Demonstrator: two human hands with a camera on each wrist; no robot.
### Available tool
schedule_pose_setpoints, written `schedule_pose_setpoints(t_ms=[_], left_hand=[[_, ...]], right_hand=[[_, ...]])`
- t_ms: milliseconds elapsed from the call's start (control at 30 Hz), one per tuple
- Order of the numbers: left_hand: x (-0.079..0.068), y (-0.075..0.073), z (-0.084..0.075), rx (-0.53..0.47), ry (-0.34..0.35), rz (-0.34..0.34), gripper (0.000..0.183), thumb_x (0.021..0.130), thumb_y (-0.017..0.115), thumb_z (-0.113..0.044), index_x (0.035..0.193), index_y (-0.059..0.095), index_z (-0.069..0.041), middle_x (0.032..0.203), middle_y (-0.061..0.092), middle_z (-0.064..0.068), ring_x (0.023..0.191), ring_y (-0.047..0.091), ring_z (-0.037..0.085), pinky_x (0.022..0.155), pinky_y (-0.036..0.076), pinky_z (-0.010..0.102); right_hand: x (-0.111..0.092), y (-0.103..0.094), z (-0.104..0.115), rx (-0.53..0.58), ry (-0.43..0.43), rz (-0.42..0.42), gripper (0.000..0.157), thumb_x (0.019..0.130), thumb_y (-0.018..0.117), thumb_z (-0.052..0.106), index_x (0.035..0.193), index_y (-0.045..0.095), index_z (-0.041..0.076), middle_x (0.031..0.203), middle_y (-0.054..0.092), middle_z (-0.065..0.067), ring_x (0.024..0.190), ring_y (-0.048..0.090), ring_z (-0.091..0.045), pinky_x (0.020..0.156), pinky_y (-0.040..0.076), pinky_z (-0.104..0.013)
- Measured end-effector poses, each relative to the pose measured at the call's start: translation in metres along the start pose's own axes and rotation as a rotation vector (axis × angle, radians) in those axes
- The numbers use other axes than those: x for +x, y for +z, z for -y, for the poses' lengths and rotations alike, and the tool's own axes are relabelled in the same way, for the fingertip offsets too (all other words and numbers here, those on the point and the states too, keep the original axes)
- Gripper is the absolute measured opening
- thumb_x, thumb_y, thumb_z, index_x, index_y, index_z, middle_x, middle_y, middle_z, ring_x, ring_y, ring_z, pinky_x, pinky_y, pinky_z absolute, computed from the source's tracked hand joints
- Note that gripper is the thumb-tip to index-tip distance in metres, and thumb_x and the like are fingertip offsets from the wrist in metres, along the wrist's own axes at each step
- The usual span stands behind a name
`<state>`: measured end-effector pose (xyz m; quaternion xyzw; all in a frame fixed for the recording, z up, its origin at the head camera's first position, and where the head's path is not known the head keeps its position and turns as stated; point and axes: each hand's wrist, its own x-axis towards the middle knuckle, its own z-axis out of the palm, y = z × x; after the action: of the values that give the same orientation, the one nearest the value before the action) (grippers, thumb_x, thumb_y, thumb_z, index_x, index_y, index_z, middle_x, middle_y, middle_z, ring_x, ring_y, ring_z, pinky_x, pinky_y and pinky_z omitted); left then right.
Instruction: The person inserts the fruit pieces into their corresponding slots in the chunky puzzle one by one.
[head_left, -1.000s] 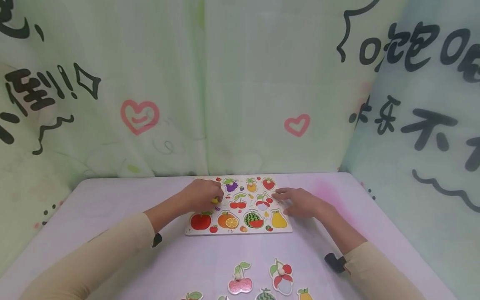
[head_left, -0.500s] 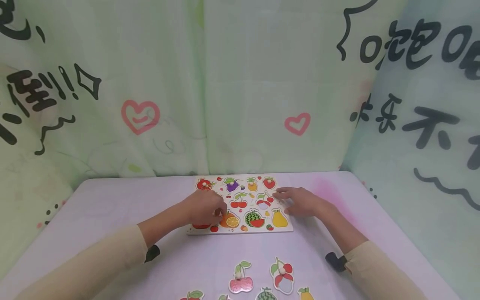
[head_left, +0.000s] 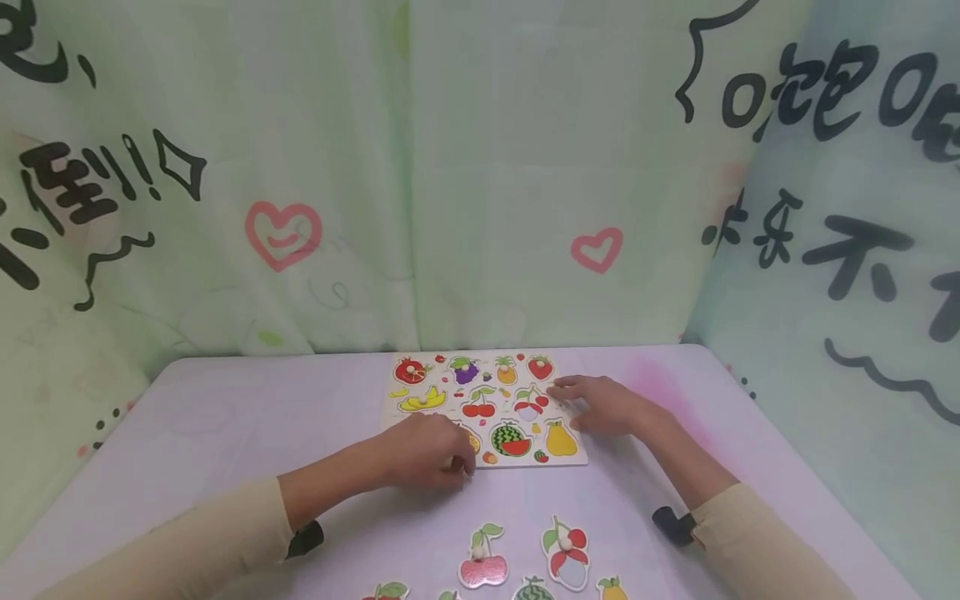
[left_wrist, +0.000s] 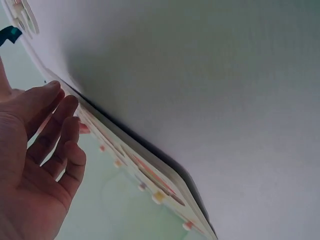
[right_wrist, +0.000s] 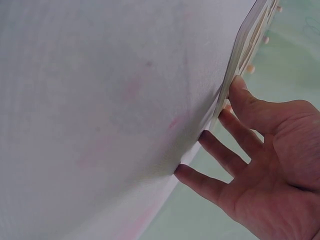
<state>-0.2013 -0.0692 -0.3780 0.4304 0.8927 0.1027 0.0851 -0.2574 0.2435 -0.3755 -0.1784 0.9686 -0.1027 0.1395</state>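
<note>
Fruit board [head_left: 527,379] is laid on far part of table [head_left: 240,408]. Board's right edge is touched by right hand [head_left: 607,406]; its fingers are spread apart. Board's near left corner is hidden behind left hand [head_left: 427,450]; its fingers are loosely bent, thumb tip held close to fingertips. Yellow bananas [head_left: 422,401] are seen on board, just past left hand. Cherry piece [head_left: 483,571] and red-and-white fruit piece [head_left: 567,558] are laid nearer, off board. Watermelon piece [head_left: 533,592] is partly cut off below.

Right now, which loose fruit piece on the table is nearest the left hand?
The pink cherry piece with green leaves: it lies closest below the left hand in the head view; the red-and-white piece is farther right, the others lower.
</note>
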Motion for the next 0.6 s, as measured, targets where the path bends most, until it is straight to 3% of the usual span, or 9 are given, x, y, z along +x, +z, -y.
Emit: schedule_pose_setpoints(t_ms=[300,600], left_hand=[[-0.008,0.004,-0.022,-0.091,0.043,0.058,0.01,0.092,0.081,-0.023,0.102,0.081,-0.024,0.083,0.068,-0.019,0.075,0.057,-0.003,0.071,0.048,0.014],[-0.014,0.012,-0.035,-0.139,0.167,0.086,0.011,0.094,0.077,-0.021,0.103,0.082,-0.025,0.082,0.065,-0.02,0.071,0.054,-0.007,0.066,0.046,0.01]], right_hand=[[0.001,0.001,-0.002,-0.001,-0.001,0.0,0.063,0.093,0.077,0.015,0.152,0.055,0.02,0.161,0.046,-0.011,0.149,0.038,-0.045,0.111,0.046,-0.06],[0.003,0.003,-0.004,0.004,-0.009,-0.001,0.063,0.093,0.076,0.013,0.152,0.055,0.019,0.161,0.046,-0.011,0.15,0.038,-0.044,0.112,0.045,-0.059]])
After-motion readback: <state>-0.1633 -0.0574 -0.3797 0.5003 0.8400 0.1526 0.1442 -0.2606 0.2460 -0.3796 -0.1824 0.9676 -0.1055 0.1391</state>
